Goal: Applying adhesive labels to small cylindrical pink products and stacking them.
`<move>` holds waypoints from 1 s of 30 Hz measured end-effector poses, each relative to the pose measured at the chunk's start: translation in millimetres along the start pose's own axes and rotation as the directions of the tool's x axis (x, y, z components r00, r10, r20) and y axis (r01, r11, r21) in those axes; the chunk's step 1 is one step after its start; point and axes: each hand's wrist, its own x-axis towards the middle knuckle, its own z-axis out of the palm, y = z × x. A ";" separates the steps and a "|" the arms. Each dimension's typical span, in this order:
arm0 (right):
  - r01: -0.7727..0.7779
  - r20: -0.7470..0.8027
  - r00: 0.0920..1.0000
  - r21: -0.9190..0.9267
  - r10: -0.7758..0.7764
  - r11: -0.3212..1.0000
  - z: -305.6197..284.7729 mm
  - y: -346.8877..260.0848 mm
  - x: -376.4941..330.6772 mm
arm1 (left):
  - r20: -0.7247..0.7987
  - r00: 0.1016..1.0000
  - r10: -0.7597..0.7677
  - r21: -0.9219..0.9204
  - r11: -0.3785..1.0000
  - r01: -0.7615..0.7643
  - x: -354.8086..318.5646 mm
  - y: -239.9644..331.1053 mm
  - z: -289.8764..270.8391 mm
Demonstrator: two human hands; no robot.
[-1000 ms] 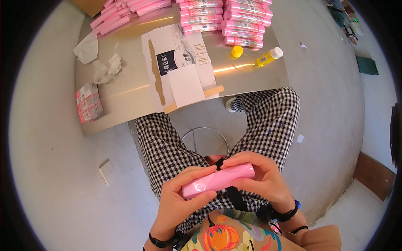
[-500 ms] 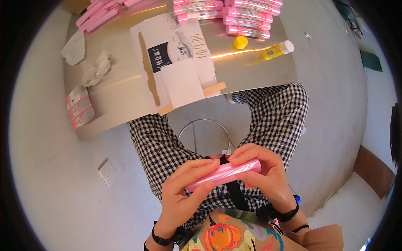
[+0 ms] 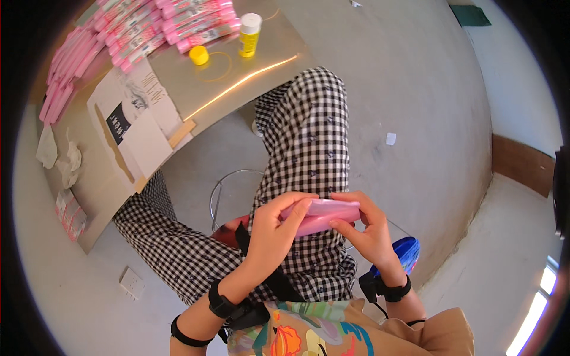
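Above my checked trouser leg I hold a pink plastic roll point(image 3: 323, 224) lengthwise between both hands. My left hand point(image 3: 279, 225) grips its left end, thumb on top and fingers behind. At the right end, my right hand point(image 3: 367, 228) pinches it between thumb and fingers. A fold or loose layer of the pink plastic stands up along the far side, with a darker crease below it. Whether this is one sheet or several layers I cannot tell.
On the metal table at upper left are stacked labelled pink rolls point(image 3: 199, 25), plain pink rolls point(image 3: 70, 62), a yellow glue stick point(image 3: 249, 43) and its yellow cap point(image 3: 199, 55). Nearer lie a cardboard piece point(image 3: 105, 127) with white paper point(image 3: 144, 148), crumpled tissue point(image 3: 71, 165) and label stacks point(image 3: 71, 215).
My view has swung right, so the table sits farther left. The roll, smooth and round before, now shows a raised fold. Both hands still hold its ends.
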 end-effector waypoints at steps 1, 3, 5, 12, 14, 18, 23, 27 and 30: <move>0.012 -0.034 0.999 0.011 -0.011 1.000 -2.5 5.1 -2.9 | 0.019 1.000 -0.017 -0.056 0.998 0.018 5.4 -6.9 7.3; -0.035 -0.101 0.994 0.118 0.047 0.992 -0.7 18.2 -7.3 | 0.036 0.999 -0.038 -0.123 0.991 0.043 11.5 -12.4 18.1; -0.077 -0.176 0.977 0.246 0.122 0.966 4.8 30.2 -9.7 | 0.025 0.999 -0.040 -0.139 0.989 0.043 13.7 -10.6 24.6; -0.105 0.013 0.994 0.392 0.109 0.914 -9.1 36.3 -11.7 | -0.024 0.995 -0.095 -0.252 0.964 0.086 14.9 0.9 20.7; -0.109 0.112 0.991 0.412 0.068 0.905 -13.0 39.6 -13.8 | 0.029 0.983 -0.183 -0.321 0.929 0.183 20.8 6.6 17.5; -0.103 0.099 0.993 0.470 0.064 0.877 -14.4 45.9 -16.2 | -0.004 0.977 -0.211 -0.614 0.772 0.164 25.9 3.7 2.5; -0.154 0.141 0.985 0.501 0.096 0.852 -18.8 45.9 -13.2 | 0.119 0.941 -0.318 0.026 0.948 0.317 -8.1 -16.5 -24.3; -0.158 0.158 0.983 0.497 0.090 0.854 -19.0 42.7 -10.8 | 0.063 0.963 -0.261 -0.187 0.945 0.268 -11.8 -22.3 -3.5; -0.149 0.128 0.987 0.462 0.100 0.874 -20.8 41.6 -11.8 | 0.059 0.966 -0.250 -0.184 0.949 0.257 -8.4 -20.5 4.5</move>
